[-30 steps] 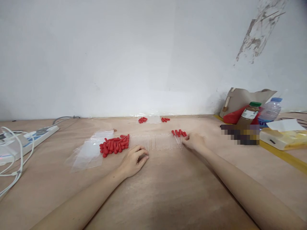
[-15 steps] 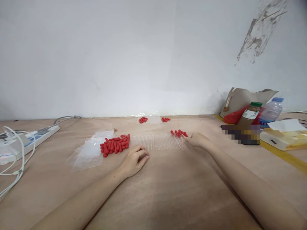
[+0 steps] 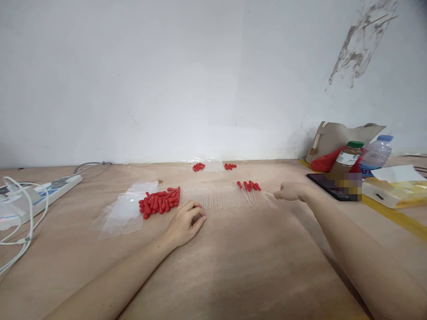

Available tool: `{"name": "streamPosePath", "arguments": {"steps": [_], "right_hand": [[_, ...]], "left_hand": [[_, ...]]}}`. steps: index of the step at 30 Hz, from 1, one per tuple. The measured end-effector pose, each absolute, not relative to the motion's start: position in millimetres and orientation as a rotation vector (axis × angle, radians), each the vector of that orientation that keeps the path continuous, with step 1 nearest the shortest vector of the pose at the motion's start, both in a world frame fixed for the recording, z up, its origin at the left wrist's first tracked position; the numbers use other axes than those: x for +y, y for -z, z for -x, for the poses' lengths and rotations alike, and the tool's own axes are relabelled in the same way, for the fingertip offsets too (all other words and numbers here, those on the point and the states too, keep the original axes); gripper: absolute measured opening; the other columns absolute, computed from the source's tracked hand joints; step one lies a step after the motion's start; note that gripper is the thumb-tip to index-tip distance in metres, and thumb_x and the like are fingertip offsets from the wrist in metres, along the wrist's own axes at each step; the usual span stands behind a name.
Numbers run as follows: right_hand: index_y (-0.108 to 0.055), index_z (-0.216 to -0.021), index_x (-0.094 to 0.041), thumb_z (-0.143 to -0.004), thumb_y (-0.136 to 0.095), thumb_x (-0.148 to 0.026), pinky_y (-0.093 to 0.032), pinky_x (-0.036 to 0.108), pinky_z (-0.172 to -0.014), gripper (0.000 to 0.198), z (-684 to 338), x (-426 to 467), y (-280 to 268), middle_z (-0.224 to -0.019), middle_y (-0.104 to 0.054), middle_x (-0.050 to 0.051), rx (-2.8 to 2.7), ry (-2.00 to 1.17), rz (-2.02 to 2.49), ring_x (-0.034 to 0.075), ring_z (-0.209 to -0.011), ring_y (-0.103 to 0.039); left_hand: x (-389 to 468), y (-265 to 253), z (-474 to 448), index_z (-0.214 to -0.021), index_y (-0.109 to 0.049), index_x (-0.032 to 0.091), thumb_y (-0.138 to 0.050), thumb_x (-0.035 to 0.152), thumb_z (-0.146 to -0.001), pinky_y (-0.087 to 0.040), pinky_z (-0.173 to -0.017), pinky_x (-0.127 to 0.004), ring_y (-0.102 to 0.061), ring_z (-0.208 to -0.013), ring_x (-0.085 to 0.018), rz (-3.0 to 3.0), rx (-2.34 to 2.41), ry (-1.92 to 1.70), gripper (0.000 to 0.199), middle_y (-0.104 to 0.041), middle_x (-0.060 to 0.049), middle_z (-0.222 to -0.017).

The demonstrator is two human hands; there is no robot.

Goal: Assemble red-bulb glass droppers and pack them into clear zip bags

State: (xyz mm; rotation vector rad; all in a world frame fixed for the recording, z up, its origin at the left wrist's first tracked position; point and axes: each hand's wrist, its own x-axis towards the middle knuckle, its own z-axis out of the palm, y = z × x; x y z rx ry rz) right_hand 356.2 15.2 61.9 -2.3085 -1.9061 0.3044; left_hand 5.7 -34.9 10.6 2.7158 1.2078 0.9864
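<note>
My left hand [image 3: 187,222] rests on the table with loosely curved fingers, thumb apart, holding nothing visible. Just beyond it lies a row of clear thin tubes [image 3: 210,198], side by side. A heap of red rubber bulbs [image 3: 160,201] sits at the row's left end. At its right end, several droppers [image 3: 251,186] have red bulbs fitted on clear tubes, which slant toward the right. My right hand [image 3: 289,191] is just right of these droppers, fingers closed; a thin pale dropper tube [image 3: 267,193] runs to its fingertips.
Clear plastic bags [image 3: 125,209] lie left of the heap. Two small groups of red bulbs [image 3: 199,166] are near the wall. A power strip [image 3: 43,198] with cables stands left. On the right are a phone [image 3: 328,186], bottles [image 3: 347,158], a bag [image 3: 336,133] and a tissue pack [image 3: 393,191].
My right hand has moved right, away from the red bulbs to the tube ends, and the rightmost dropper tubes now show fanned out. My left hand has hardly moved.
</note>
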Motion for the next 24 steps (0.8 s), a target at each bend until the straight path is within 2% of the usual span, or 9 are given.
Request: {"name": "streamPosePath", "arguments": {"steps": [5,10,12,15,17,20,24], "right_hand": [[-0.061,-0.064,-0.014,-0.064,-0.054,-0.026,-0.04,0.027,-0.058,0.014,-353.0,9.8,-69.5,-0.071,-0.063,0.008,-2.05,-0.607,2.275,0.02,-0.07,-0.057],[-0.055,-0.06,-0.014,-0.071,-0.047,-0.026,-0.037,0.026,-0.056,0.018,-343.2,4.5,-81.2,-0.068,-0.06,0.008,-2.022,-0.484,2.229,0.018,-0.064,-0.054],[-0.052,-0.062,-0.015,-0.075,-0.041,-0.027,-0.036,0.025,-0.055,0.021,-328.2,-0.1,-80.0,-0.069,-0.059,0.007,-2.08,-0.466,2.063,0.016,-0.062,-0.053],[-0.048,-0.072,-0.017,-0.081,-0.035,-0.03,-0.036,0.023,-0.058,0.021,-294.4,-10.4,-67.3,-0.073,-0.058,0.004,-2.309,-0.445,1.587,0.014,-0.064,-0.051],[-0.046,-0.077,-0.017,-0.083,-0.033,-0.027,-0.036,0.024,-0.06,0.017,-271.1,-18.6,-54.8,-0.073,-0.056,0.003,-2.467,-0.337,1.393,0.013,-0.062,-0.048],[-0.046,-0.08,-0.016,-0.086,-0.029,-0.023,-0.033,0.031,-0.073,0.019,-247.7,-29.7,-39.4,-0.074,-0.055,0.005,-2.633,-0.018,1.192,0.014,-0.065,-0.047],[-0.046,-0.083,-0.016,-0.087,-0.029,-0.023,-0.029,0.034,-0.077,0.019,-241.6,-36.5,-31.6,-0.077,-0.055,0.007,-2.722,0.183,1.064,0.017,-0.07,-0.048]], "left_hand": [[-37.5,-10.9,-7.7,-0.068,-0.051,0.018,-0.053,0.026,-0.077,-0.037,-0.076,-0.035,-0.05,-0.081,-0.019,-2.697,1.383,-1.078,0.012,-0.056,-0.004,-0.088],[-26.9,-21.8,1.6,-0.069,-0.052,0.019,-0.052,0.029,-0.077,-0.034,-0.076,-0.036,-0.049,-0.086,-0.022,-2.657,1.687,-1.137,0.013,-0.058,-0.003,-0.086],[-17.3,-30.4,13.8,-0.074,-0.055,0.021,-0.051,0.032,-0.077,-0.034,-0.076,-0.037,-0.049,-0.089,-0.023,-2.598,1.867,-1.125,0.012,-0.058,-0.003,-0.086],[-1.7,-41.6,38.1,-0.081,-0.059,0.023,-0.052,0.037,-0.075,-0.034,-0.077,-0.04,-0.047,-0.093,-0.027,-2.455,2.127,-1.017,0.017,-0.057,-0.005,-0.092],[6.3,-45.7,53.1,-0.086,-0.061,0.025,-0.053,0.041,-0.074,-0.033,-0.08,-0.044,-0.044,-0.1,-0.03,-2.401,2.178,-0.856,0.021,-0.055,-0.007,-0.101],[12.6,-47.5,66.6,-0.087,-0.061,0.026,-0.054,0.044,-0.072,-0.032,-0.082,-0.046,-0.041,-0.107,-0.032,-2.388,2.132,-0.633,0.024,-0.053,-0.007,-0.107],[12.1,-47.9,68.1,-0.083,-0.059,0.025,-0.054,0.044,-0.072,-0.033,-0.081,-0.043,-0.042,-0.106,-0.029,-2.511,2.015,-0.597,0.023,-0.053,-0.006,-0.105]]}}
